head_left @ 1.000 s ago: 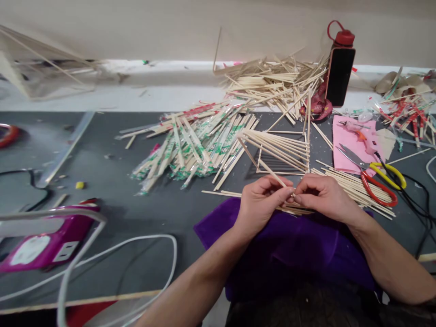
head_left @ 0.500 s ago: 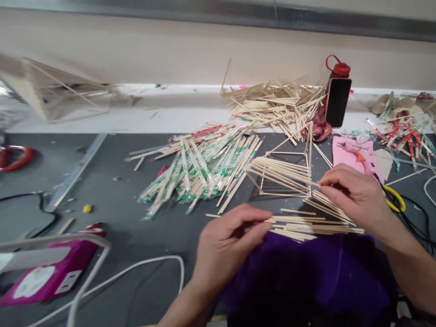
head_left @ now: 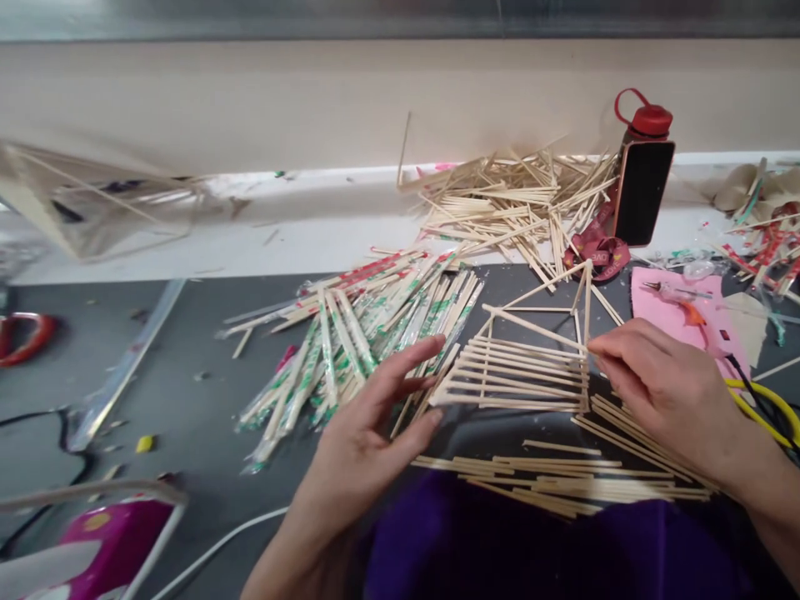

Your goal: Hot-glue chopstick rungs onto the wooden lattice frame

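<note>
As the head view looks down on the grey table point(head_left: 187, 375), we take the stick frame point(head_left: 525, 379) as the centre of the dial, with 12 o'clock pointing away from the person. The frame, a lattice of bare sticks with slanted sticks rising from its far side, lies on the table just beyond the purple cloth point(head_left: 500, 542). The left hand point(head_left: 368, 442) comes in from 8 o'clock. It is released, fingers spread and extended, and its fingertips reach the frame's 9 o'clock edge, grasping nothing. The right hand point(head_left: 668, 392) comes in from 4 o'clock, and its thumb and forefinger are pinched on the frame's 3 o'clock edge, where an upright stick stands. A row of loose sticks point(head_left: 562, 483) lies at 6 o'clock, between the frame and the cloth. The wrapped chopsticks point(head_left: 350, 333) are piled at 9 to 10 o'clock, under and beside the left fingers. A heap of bare sticks point(head_left: 512, 200) sits at 12 o'clock against the white ledge point(head_left: 312, 242), with a red-capped bottle point(head_left: 643, 187) upright at 1 o'clock. A pink sheet point(head_left: 656, 296) lies at 2 o'clock, beyond the right hand, and yellow scissor handles point(head_left: 772, 408) show at 3 o'clock.
</note>
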`<action>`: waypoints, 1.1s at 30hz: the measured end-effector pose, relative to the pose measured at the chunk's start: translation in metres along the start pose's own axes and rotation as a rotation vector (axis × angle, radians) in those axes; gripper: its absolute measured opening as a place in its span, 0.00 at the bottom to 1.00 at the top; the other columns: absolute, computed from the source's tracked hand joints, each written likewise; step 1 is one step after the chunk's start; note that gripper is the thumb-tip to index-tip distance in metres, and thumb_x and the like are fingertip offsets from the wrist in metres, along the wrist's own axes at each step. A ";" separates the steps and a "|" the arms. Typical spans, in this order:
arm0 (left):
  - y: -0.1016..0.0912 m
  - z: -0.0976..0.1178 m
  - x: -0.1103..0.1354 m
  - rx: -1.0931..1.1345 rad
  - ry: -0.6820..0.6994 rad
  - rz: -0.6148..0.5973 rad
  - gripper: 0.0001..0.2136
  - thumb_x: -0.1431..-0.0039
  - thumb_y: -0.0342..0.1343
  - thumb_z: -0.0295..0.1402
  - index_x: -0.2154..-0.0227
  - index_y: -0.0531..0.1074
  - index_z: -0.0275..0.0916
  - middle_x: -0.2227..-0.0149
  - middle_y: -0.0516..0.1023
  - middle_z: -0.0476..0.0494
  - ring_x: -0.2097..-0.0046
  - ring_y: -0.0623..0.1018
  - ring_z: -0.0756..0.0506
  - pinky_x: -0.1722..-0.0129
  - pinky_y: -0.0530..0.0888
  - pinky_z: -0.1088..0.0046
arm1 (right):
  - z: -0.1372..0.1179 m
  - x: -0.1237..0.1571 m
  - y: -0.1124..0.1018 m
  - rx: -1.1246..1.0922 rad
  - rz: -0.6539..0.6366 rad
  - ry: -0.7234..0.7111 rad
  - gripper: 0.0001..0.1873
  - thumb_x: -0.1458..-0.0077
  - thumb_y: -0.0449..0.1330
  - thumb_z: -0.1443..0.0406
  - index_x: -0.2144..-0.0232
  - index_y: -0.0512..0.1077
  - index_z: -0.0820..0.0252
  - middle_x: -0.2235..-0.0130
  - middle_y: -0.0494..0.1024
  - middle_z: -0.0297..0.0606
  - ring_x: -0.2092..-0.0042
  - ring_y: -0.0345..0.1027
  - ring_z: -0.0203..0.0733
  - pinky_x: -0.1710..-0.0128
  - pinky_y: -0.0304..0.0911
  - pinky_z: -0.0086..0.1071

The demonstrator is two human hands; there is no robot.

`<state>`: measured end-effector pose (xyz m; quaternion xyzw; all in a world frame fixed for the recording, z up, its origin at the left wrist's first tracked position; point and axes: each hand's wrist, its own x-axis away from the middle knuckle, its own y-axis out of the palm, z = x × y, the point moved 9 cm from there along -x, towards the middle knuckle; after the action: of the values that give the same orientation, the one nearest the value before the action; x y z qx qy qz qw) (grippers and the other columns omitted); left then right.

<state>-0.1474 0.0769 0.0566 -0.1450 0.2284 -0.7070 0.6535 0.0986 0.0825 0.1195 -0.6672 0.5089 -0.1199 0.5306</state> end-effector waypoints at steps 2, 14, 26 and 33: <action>0.006 -0.002 -0.002 -0.071 0.014 -0.069 0.26 0.42 0.57 0.34 0.40 0.63 0.46 0.38 0.67 0.42 0.39 0.69 0.38 0.44 0.72 0.64 | 0.002 0.000 0.004 0.007 -0.004 -0.010 0.07 0.38 0.53 0.72 0.60 0.69 0.59 0.62 0.76 0.38 0.64 0.71 0.36 0.69 0.61 0.29; 0.025 -0.010 -0.016 -0.152 0.048 -0.217 0.37 0.49 0.56 0.26 0.35 0.53 0.47 0.34 0.58 0.41 0.37 0.66 0.35 0.43 0.71 0.61 | 0.004 0.002 0.029 0.184 -0.079 -0.039 0.09 0.38 0.52 0.70 0.62 0.72 0.60 0.66 0.75 0.35 0.73 0.64 0.34 0.74 0.53 0.31; 0.025 -0.011 -0.014 -0.109 0.110 -0.290 0.41 0.51 0.61 0.29 0.35 0.50 0.53 0.33 0.57 0.46 0.34 0.59 0.34 0.41 0.69 0.59 | -0.003 -0.014 0.028 0.253 -0.061 -0.006 0.19 0.38 0.46 0.72 0.72 0.75 0.60 0.73 0.76 0.35 0.78 0.63 0.35 0.78 0.47 0.32; 0.026 -0.018 -0.014 -0.125 0.058 -0.275 0.41 0.52 0.63 0.31 0.35 0.53 0.51 0.34 0.59 0.43 0.35 0.62 0.34 0.40 0.67 0.58 | 0.002 -0.013 0.034 0.261 -0.083 -0.011 0.19 0.38 0.45 0.70 0.70 0.76 0.60 0.72 0.77 0.36 0.77 0.65 0.36 0.78 0.46 0.33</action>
<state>-0.1325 0.0923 0.0287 -0.1948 0.2689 -0.7781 0.5332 0.0752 0.0964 0.0956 -0.6134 0.4582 -0.2034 0.6103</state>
